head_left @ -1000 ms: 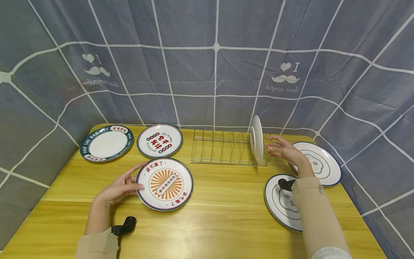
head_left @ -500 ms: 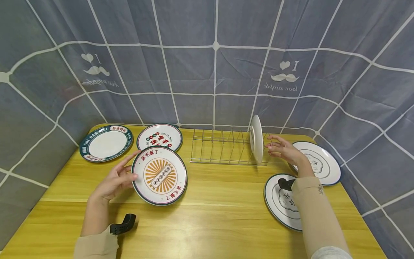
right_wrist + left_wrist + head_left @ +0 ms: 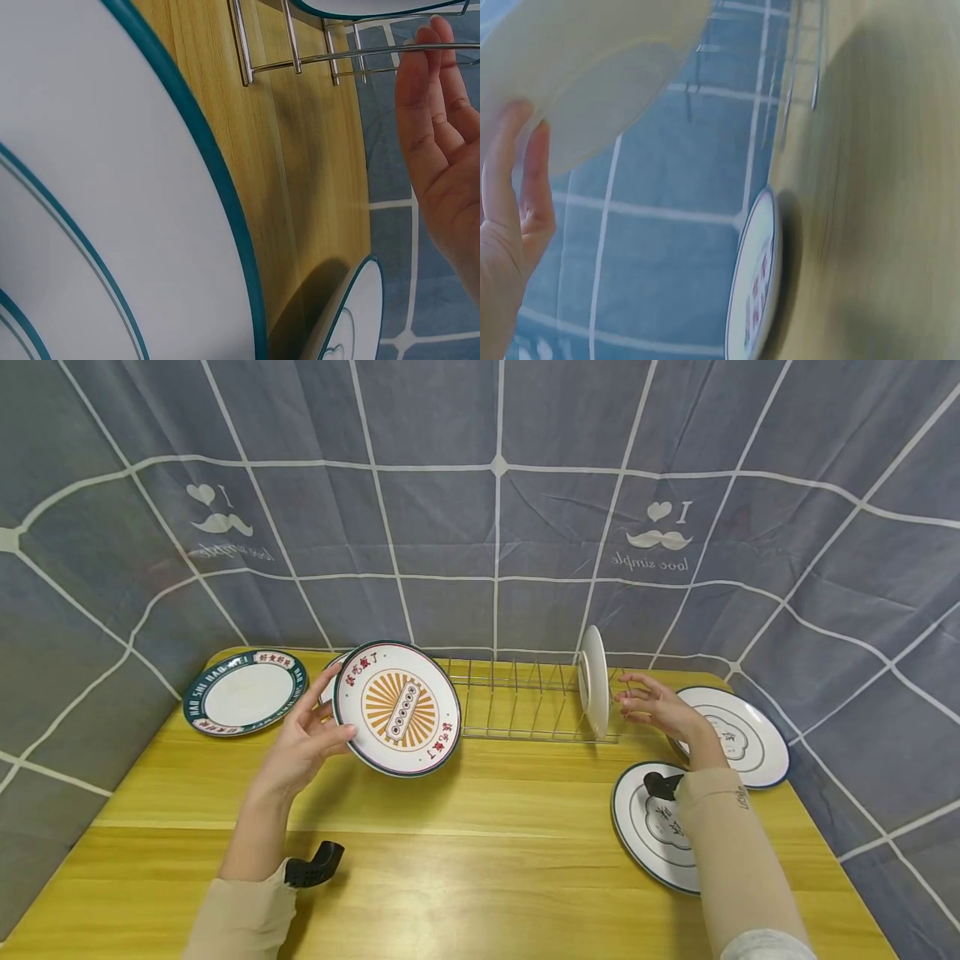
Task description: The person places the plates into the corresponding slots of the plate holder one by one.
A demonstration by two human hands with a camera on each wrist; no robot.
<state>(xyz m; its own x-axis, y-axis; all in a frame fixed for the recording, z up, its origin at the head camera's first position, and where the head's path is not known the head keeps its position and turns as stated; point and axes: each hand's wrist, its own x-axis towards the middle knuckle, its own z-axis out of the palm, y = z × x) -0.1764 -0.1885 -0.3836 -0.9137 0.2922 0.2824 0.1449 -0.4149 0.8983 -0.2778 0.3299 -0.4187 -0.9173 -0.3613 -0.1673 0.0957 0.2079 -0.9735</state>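
Observation:
My left hand (image 3: 303,743) grips a white plate (image 3: 401,710) with an orange sunburst print by its left edge, thumb on the face and fingers underneath. The plate is lifted and tilted; its pale underside (image 3: 607,97) shows in the left wrist view. At the right end of the wire dish rack (image 3: 517,733), my right hand (image 3: 663,710) has its fingertips at the end wire (image 3: 352,54), lightly curled. One white plate (image 3: 595,685) stands upright in the rack, just left of that hand.
A green-rimmed oval plate (image 3: 251,693) lies at the back left. Behind the lifted plate, a red-lettered plate (image 3: 754,285) is mostly hidden in the head view. Two blue-rimmed plates, one behind (image 3: 750,739) and one nearer (image 3: 652,835), lie by the right arm. A curtain (image 3: 450,527) hangs behind.
My left hand has lifted the sunburst plate from the table, moving it back and to the right and tilting it up, now covering most of the red-lettered plate. The right hand stays put.

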